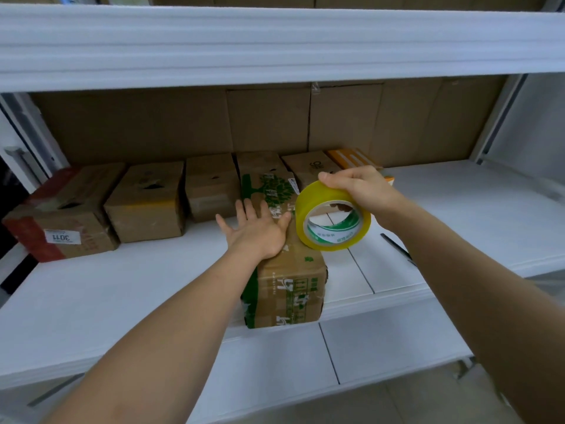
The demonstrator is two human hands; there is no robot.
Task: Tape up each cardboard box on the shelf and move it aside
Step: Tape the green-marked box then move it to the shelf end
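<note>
A long cardboard box with green printing (pixel 287 289) lies on the white shelf (pixel 122 286), its near end at the shelf's front edge. My left hand (pixel 256 231) lies flat on its top with fingers spread. My right hand (pixel 357 191) grips a yellow tape roll (pixel 333 221) from above, just right of the box's top. I cannot make out a loose strip of tape.
A row of brown boxes stands further back: one with a red side and a white label (pixel 61 228), another (pixel 146 203) and a third (pixel 211 185), plus more behind my right hand. An orange box (pixel 351 159) sits at the back. A dark thin object (pixel 397 249) lies right.
</note>
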